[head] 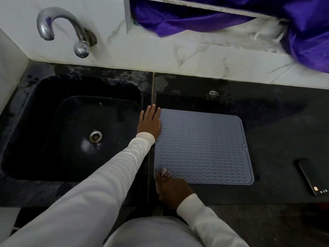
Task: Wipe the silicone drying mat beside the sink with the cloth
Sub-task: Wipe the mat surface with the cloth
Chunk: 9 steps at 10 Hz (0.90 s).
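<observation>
A grey-blue silicone drying mat (203,147) with wavy ridges lies flat on the dark counter, just right of the sink. My left hand (150,123) rests flat with straight fingers on the mat's far left edge. My right hand (173,190) is at the mat's near left corner and grips a small pale patterned cloth (162,174), which is bunched and pressed against that corner. Most of the cloth is hidden under my fingers.
A black sink (44,132) with a steel drain sits to the left, with a chrome tap (60,24) on the tiled wall above it. A black phone (311,176) lies at the counter's right. A small metal ring (213,93) lies behind the mat. Purple cloth (302,32) hangs at top right.
</observation>
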Tool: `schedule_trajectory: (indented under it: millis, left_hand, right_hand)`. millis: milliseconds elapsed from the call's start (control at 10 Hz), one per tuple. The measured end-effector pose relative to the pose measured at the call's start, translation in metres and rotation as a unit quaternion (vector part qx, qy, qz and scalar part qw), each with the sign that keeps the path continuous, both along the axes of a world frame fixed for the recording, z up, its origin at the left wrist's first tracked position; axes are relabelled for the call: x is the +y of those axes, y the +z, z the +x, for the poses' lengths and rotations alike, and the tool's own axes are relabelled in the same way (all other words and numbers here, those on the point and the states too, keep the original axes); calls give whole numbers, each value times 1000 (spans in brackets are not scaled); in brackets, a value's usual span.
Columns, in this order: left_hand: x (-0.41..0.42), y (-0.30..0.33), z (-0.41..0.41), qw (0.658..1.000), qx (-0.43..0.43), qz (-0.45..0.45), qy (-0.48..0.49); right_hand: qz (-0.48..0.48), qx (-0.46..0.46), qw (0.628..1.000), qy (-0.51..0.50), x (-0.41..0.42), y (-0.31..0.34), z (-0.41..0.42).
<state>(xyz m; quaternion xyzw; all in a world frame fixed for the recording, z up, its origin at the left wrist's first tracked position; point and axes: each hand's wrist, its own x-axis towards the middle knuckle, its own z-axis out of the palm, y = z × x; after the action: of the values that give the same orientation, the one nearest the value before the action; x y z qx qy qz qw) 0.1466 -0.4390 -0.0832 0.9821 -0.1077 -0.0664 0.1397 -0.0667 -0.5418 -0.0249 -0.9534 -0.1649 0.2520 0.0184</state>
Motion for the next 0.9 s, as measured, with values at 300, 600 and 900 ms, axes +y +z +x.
schedule_trajectory:
  millis: [300,600,900]
  left_hand:
    - [2,7,-1,1000,13,11,-16]
    - [1,7,-2,999,15,23,-16]
    - [0,5,-2,1000,13,22,-15]
  right_hand:
    - [99,-57,993,-42,-24,5,-22]
    - [84,55,980,-170,-80,11,-18]
    - [90,41,963,-252,-116,9,-33]
